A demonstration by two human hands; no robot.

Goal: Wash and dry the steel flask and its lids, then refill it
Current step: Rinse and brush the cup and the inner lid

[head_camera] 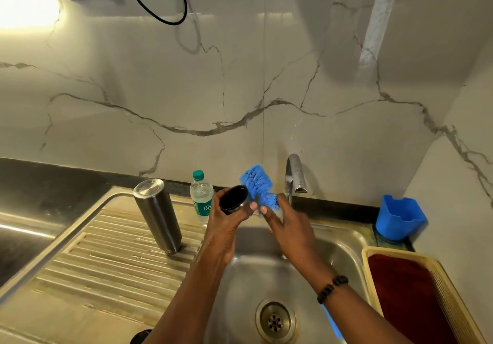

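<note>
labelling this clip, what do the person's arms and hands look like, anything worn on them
Both forearms are bare, with no sleeves and no gloves in view. The left hand shows no ring or band. The right hand has a bracelet of dark, blocky beads around its wrist. No watch shows.

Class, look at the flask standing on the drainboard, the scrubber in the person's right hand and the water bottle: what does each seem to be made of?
Flask: brushed steel, judging by its dull grey sheen and soft reflections.
Scrubber: probably synthetic mesh or sponge; bright blue, crumpled, matte.
Water bottle: clear plastic, see-through with a green cap and a printed label.
</note>
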